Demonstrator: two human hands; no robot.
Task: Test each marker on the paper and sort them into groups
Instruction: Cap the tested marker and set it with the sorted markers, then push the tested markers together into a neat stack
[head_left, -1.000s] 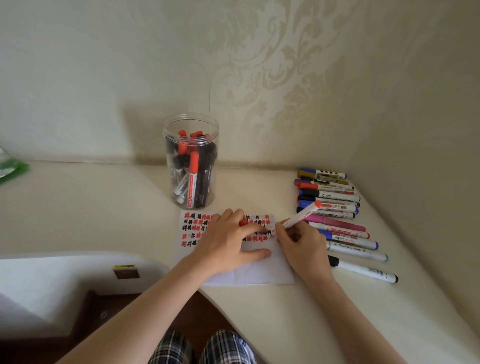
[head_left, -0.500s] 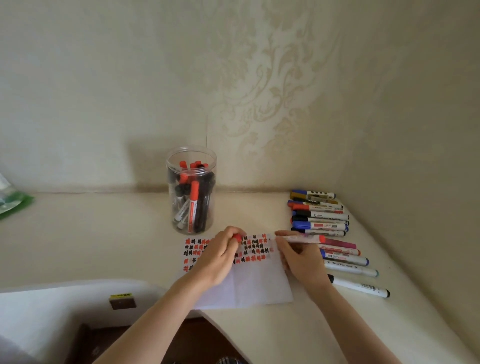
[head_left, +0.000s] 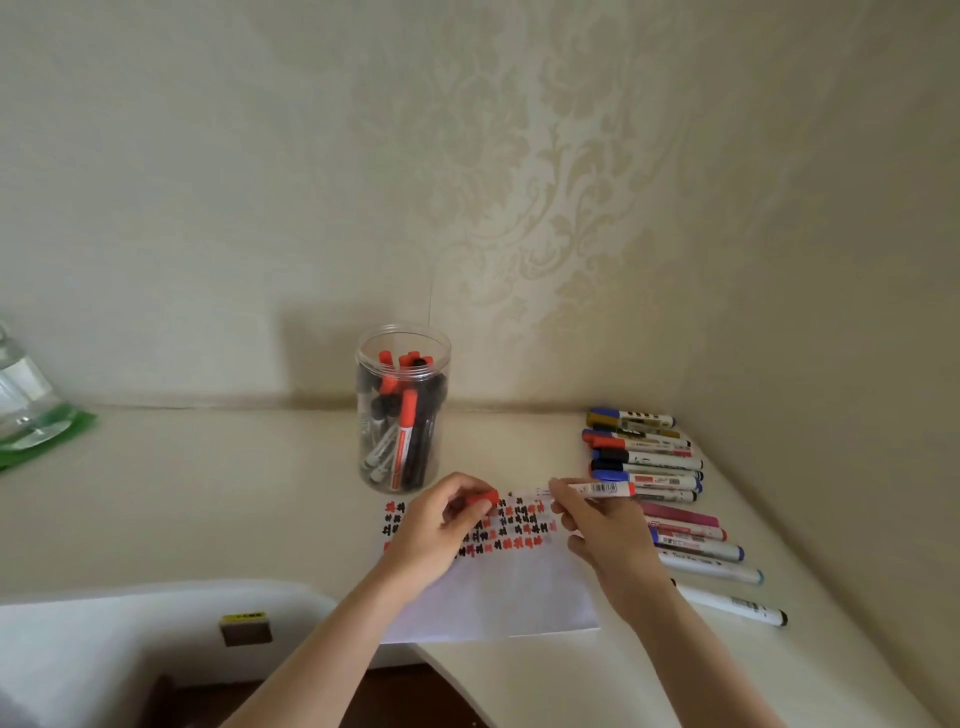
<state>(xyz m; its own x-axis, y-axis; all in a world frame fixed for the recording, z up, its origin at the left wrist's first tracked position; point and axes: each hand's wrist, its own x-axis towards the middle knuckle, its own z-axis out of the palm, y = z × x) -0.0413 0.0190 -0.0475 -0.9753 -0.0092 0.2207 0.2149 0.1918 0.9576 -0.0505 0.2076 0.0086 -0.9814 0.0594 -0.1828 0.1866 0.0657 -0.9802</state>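
Marker (head_left: 582, 490) lies sideways just above the paper (head_left: 498, 592), pinched by the right hand (head_left: 602, 530), its bare tip pointing left at the red cap (head_left: 482, 500) pinched in the left hand (head_left: 441, 525) close by.

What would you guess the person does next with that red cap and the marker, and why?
Probably push the red cap back onto the marker. The left hand pinches the cap, the right hand holds the marker level with its tip toward the cap, a small gap between them. The paper already bears rows of red and black marks.
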